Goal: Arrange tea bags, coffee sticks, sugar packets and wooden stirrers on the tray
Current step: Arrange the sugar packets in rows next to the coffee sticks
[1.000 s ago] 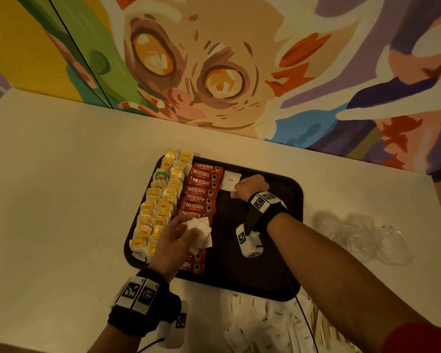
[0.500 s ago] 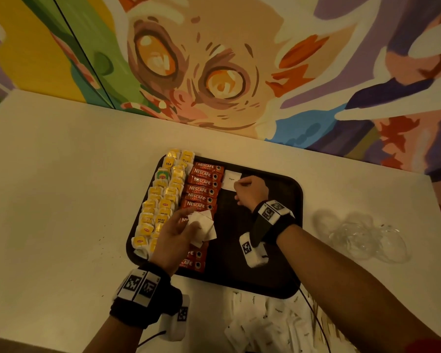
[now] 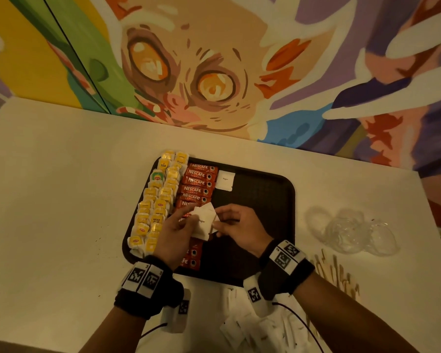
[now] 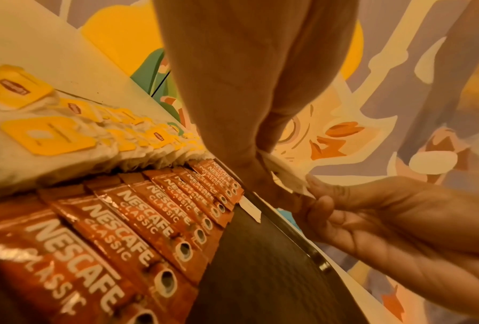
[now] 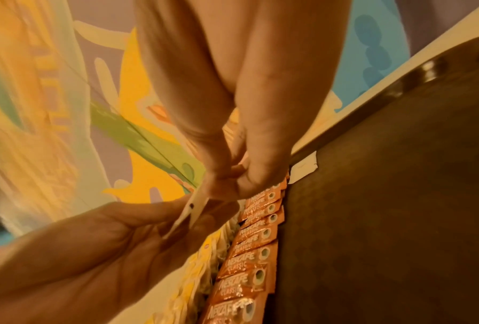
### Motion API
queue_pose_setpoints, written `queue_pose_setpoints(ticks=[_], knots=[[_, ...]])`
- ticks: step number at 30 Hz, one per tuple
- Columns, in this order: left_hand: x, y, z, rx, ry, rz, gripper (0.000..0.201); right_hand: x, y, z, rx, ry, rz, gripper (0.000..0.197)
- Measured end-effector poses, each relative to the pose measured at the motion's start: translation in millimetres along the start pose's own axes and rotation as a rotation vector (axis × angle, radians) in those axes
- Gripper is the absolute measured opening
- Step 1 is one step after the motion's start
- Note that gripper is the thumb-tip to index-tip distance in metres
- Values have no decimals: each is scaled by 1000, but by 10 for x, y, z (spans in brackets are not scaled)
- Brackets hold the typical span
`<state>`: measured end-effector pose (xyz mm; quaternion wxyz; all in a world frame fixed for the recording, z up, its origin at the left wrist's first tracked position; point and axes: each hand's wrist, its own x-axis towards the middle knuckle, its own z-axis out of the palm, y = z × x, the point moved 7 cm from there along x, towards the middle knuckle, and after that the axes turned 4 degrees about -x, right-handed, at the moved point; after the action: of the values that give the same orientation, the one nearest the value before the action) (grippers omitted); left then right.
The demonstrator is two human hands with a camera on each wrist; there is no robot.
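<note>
A dark tray (image 3: 265, 200) holds two columns of yellow tea bags (image 3: 153, 207) on its left and a column of red coffee sticks (image 3: 197, 183) beside them. One white sugar packet (image 3: 225, 180) lies flat at the tray's far side, right of the sticks. My left hand (image 3: 175, 233) holds a small stack of white sugar packets (image 3: 205, 221) above the coffee sticks. My right hand (image 3: 236, 225) pinches the right edge of that stack (image 5: 189, 213). In the left wrist view the packet edge (image 4: 288, 175) shows between the fingers of both hands.
Loose sugar packets (image 3: 252, 324) lie on the white table in front of the tray. Wooden stirrers (image 3: 339, 276) lie at the right front. Crumpled clear plastic (image 3: 354, 233) sits right of the tray. A painted wall rises behind the table.
My right hand left the single sugar packet at the tray's far side and came back to the stack in my left hand, now pinching it. My left hand lifted slightly.
</note>
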<state>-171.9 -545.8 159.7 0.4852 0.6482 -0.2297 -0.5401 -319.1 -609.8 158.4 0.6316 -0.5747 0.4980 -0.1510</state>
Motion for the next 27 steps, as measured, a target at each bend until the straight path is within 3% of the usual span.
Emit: queue_pose_setpoints(ticks=[5,9,18,24,27], knots=[[8,18,-102,96,73,66,30,35,56,-165,47,102,49,24],[20,-55,-226,55,170,19,31,169,189,-383,103,244,145,24],[52,-147,-220,14,148,-14,26,698,468,-869,227,589,368,26],[57,-174,-221,-9,148,-31,22,896,443,-976,-98,512,430,9],[54,-173,-230,-27,155,-36,21,882,410,-993,-227,503,519,26]])
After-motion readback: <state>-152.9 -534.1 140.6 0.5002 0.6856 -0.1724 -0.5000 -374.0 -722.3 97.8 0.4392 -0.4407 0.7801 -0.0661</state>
